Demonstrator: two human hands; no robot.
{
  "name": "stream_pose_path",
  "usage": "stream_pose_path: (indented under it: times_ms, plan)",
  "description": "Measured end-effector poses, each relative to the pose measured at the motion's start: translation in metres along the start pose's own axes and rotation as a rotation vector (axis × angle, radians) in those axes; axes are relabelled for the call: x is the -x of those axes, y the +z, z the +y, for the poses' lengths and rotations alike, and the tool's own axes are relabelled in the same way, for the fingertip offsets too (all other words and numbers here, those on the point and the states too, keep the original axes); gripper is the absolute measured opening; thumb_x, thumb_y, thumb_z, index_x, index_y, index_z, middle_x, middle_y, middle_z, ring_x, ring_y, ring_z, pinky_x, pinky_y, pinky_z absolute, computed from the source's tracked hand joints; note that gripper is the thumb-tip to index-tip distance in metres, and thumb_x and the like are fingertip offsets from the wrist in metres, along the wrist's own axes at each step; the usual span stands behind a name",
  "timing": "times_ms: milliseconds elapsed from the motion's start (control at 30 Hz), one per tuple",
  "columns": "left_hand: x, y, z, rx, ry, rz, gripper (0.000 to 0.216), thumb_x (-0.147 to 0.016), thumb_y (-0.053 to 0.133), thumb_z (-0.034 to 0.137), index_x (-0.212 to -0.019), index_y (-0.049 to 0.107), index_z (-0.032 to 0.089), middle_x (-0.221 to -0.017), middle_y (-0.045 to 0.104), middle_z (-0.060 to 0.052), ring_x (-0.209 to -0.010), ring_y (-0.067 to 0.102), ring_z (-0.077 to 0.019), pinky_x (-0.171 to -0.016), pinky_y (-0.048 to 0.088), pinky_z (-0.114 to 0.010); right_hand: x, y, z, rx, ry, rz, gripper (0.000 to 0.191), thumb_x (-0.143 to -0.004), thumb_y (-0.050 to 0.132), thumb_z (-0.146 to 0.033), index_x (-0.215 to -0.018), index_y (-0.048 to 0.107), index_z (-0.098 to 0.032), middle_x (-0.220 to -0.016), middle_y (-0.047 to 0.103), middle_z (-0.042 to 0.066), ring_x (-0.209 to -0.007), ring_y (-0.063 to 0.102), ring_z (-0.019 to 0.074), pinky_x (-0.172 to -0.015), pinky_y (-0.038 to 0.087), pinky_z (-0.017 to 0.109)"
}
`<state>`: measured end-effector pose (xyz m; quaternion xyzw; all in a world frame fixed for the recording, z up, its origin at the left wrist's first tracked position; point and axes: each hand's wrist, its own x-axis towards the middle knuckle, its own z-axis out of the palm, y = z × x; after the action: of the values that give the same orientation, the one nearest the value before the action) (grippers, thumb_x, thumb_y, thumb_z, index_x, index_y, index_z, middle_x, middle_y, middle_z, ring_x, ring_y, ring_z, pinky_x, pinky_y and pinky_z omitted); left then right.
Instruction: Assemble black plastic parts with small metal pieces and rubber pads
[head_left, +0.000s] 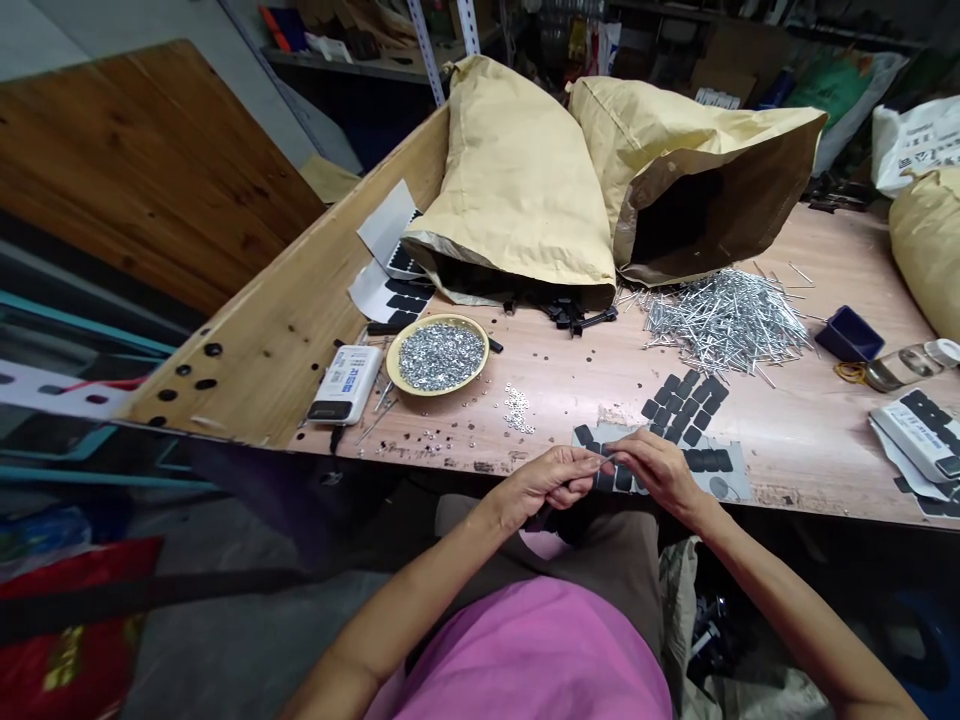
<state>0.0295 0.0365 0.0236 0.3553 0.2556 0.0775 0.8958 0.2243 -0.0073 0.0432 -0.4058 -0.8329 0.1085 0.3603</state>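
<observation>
Left hand [564,477]: pinching a thin piece [606,458]
Right hand [660,475]: fingertips closed on it too
Held spot: right of the bowl [439,391], nearer the person
Washers [517,408]: just right of the bowl

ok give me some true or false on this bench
1. The round yellow bowl holds small silver metal pieces. True.
2. A dark blue plastic box lies right of the pile of thin silver metal pins. True.
3. The pins lie left of the bowl. False: they lie to its right.
4. The left hand and right hand are close together. True.
5. The pins are piled in the box. False: they're on the pinkish bench.
</observation>
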Motion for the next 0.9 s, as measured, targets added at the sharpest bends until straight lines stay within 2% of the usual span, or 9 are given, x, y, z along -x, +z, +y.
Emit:
stream_pose_path:
  times_ms: [100,200,400,500,567,667,800,900]
  plan:
    - [-0.001,0.003,0.002,-0.019,0.038,0.050,0.045,-0.066,0.072,0.049,-0.089,0.062,0.011,-0.047,0.035,0.011,-0.033,0.015,0.0009,-0.036,0.004,-0.017,-0.001,-0.007,-0.001,-0.049,0.107,-0.060,0.030,-0.097,0.036,-0.029,-0.105,0.064,-0.021,-0.083,0.066,0.005,-0.075,0.063,0.0133,-0.064,0.051,0.023]
    - [-0.001,0.008,0.005,-0.090,0.080,0.094,0.050,-0.064,0.072,0.053,-0.089,0.064,0.010,-0.048,0.036,0.010,-0.035,0.018,0.0005,-0.037,0.004,-0.018,-0.001,-0.013,-0.003,-0.046,0.151,-0.103,0.029,-0.097,0.038,-0.030,-0.103,0.065,-0.021,-0.085,0.065,0.006,-0.076,0.063,0.0132,-0.064,0.051,0.023]
    - [-0.001,0.012,0.006,-0.295,0.173,0.220,0.056,-0.065,0.067,0.059,-0.088,0.069,0.008,-0.048,0.032,0.009,-0.041,0.023,-0.0024,-0.039,0.013,-0.018,0.002,-0.024,-0.007,0.250,0.055,-0.255,0.028,-0.096,0.039,-0.028,-0.100,0.064,-0.018,-0.083,0.064,0.008,-0.076,0.058,0.0180,-0.071,0.049,0.032]
    - [-0.002,0.014,0.003,-0.355,0.224,0.241,0.054,-0.069,0.064,0.058,-0.089,0.071,0.009,-0.049,0.032,0.008,-0.044,0.026,-0.0039,-0.041,0.017,-0.018,0.006,-0.024,-0.008,0.252,0.024,-0.275,0.031,-0.097,0.033,-0.022,-0.101,0.063,-0.017,-0.081,0.063,0.008,-0.075,0.057,0.0176,-0.070,0.049,0.031]
    - [-0.004,0.016,0.002,-0.341,0.220,0.233,0.053,-0.069,0.065,0.058,-0.090,0.071,0.009,-0.049,0.031,0.008,-0.044,0.024,-0.0033,-0.040,0.016,-0.018,0.009,-0.022,-0.006,0.201,0.051,-0.253,0.031,-0.098,0.031,-0.021,-0.102,0.062,-0.018,-0.084,0.064,0.008,-0.078,0.059,0.0172,-0.070,0.049,0.030]
    - [-0.014,0.017,0.001,-0.267,0.201,0.259,0.055,-0.067,0.066,0.058,-0.093,0.070,0.009,-0.050,0.031,0.009,-0.040,0.020,-0.0016,-0.039,0.011,-0.018,0.013,-0.012,0.006,0.120,0.169,-0.158,0.027,-0.097,0.035,-0.026,-0.100,0.062,-0.020,-0.085,0.065,0.007,-0.078,0.061,0.0168,-0.069,0.050,0.028]
    - [-0.027,0.009,-0.001,-0.165,0.220,0.428,0.054,-0.066,0.069,0.054,-0.098,0.068,0.010,-0.051,0.035,0.009,-0.036,0.020,0.0001,-0.036,0.008,-0.017,0.026,0.007,0.029,0.138,0.339,0.019,0.027,-0.096,0.038,-0.031,-0.096,0.062,-0.020,-0.083,0.065,0.007,-0.076,0.063,0.0182,-0.067,0.051,0.029]
    - [-0.026,-0.002,-0.002,-0.123,0.259,0.532,0.052,-0.066,0.071,0.050,-0.098,0.067,0.009,-0.050,0.036,0.009,-0.035,0.021,0.0008,-0.036,0.008,-0.016,0.046,0.019,0.035,0.185,0.394,0.056,0.030,-0.096,0.037,-0.033,-0.094,0.064,-0.020,-0.082,0.065,0.008,-0.077,0.062,0.0194,-0.069,0.051,0.031]
